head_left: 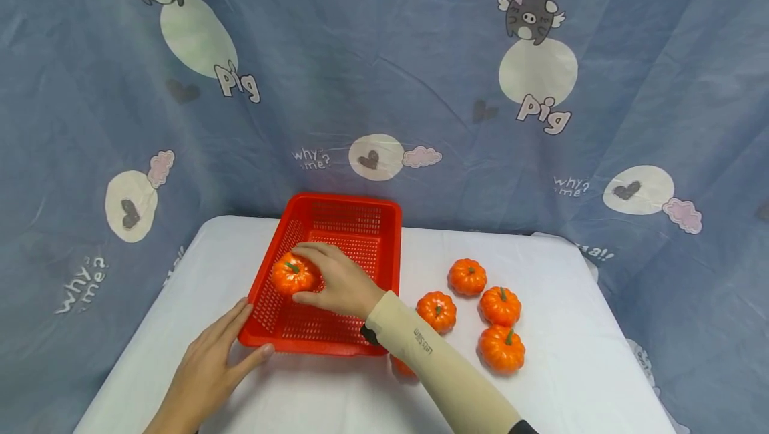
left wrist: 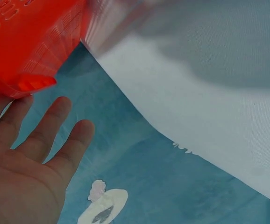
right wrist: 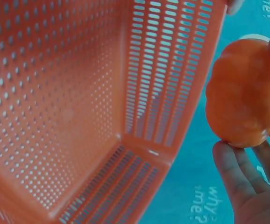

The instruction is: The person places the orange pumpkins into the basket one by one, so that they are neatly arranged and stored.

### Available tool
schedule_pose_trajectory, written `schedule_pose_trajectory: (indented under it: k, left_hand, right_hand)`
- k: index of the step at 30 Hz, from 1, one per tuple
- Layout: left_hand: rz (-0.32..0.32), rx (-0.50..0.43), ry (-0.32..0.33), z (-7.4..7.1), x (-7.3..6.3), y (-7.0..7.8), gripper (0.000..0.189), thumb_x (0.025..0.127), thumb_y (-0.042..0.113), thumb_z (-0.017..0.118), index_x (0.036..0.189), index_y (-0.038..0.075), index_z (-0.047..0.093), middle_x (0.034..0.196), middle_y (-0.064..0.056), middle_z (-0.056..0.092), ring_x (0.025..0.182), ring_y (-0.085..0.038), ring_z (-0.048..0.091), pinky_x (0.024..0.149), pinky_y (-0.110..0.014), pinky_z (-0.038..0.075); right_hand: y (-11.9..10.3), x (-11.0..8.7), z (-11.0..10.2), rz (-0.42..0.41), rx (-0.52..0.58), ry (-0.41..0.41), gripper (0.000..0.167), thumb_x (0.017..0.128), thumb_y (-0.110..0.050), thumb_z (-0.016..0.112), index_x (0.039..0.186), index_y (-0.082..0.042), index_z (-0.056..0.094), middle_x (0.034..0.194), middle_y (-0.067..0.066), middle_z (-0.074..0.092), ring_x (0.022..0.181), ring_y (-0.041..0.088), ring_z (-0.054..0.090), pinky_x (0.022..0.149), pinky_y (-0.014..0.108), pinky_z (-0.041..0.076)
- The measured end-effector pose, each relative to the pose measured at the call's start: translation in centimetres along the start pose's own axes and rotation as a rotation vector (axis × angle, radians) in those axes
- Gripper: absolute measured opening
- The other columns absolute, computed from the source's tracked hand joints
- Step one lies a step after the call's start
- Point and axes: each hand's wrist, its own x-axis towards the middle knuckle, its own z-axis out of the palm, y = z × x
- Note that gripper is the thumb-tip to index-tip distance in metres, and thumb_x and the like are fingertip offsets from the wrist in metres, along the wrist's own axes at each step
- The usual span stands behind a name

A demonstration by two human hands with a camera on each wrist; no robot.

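My right hand (head_left: 336,279) grips a small orange pumpkin (head_left: 292,274) with a green stem, held over the left part of a red plastic basket (head_left: 393,247). In the right wrist view, fingers and thumb hold the pumpkin (right wrist: 245,93) by its sides, with the perforated basket wall (right wrist: 167,60) beside it. At the basket's front left corner, my left hand (head_left: 210,360) touches the rim with its fingers extended and spread. The left wrist view shows that hand (left wrist: 32,154) with fingertips right at the basket's red rim (left wrist: 37,83).
Several more orange pumpkins (head_left: 501,348) lie on the white table (head_left: 577,327) right of the basket. Another pumpkin (head_left: 401,367) is partly hidden under the right forearm (head_left: 444,367). Behind the table hangs a blue curtain (head_left: 420,73) with pig prints.
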Motion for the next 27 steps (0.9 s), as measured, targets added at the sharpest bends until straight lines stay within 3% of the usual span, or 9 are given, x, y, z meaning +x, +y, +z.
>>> schedule_pose_trajectory:
  k: [9, 13, 27]
  left_hand:
    - [-0.026, -0.025, -0.026, 0.0, -0.2, -0.1, 0.098, 0.084, 0.066, 0.071, 0.157, 0.009, 0.039, 0.16, -0.014, 0.039, 0.134, -0.044, 0.044, 0.1, -0.074, 0.038]
    - [-0.014, -0.043, -0.01, 0.0, -0.1, -0.2, 0.096, 0.084, 0.062, 0.074, 0.156, 0.007, 0.04, 0.16, -0.013, 0.038, 0.134, -0.044, 0.045, 0.1, -0.073, 0.039]
    - [-0.016, -0.052, -0.002, -0.2, -0.1, -0.1, 0.096, 0.084, 0.06, 0.075, 0.155, 0.006, 0.041, 0.159, -0.013, 0.04, 0.133, -0.044, 0.046, 0.099, -0.072, 0.04]
  right_hand:
    - [-0.1, 0.9, 1.7, 0.009, 0.009, -0.154, 0.074, 0.083, -0.034, 0.086, 0.146, -0.021, 0.049, 0.147, -0.004, 0.048, 0.128, 0.009, 0.049, 0.102, 0.021, 0.047]
    - [-0.1, 1.2, 2.1, 0.0, -0.002, -0.183, 0.073, 0.081, -0.033, 0.088, 0.143, -0.02, 0.052, 0.144, -0.003, 0.049, 0.125, 0.008, 0.051, 0.099, 0.019, 0.048]
    - [1.1, 2.7, 3.6, 0.011, -0.037, -0.31, 0.073, 0.081, -0.033, 0.088, 0.144, -0.026, 0.052, 0.142, -0.008, 0.05, 0.126, 0.006, 0.048, 0.106, 0.021, 0.044]
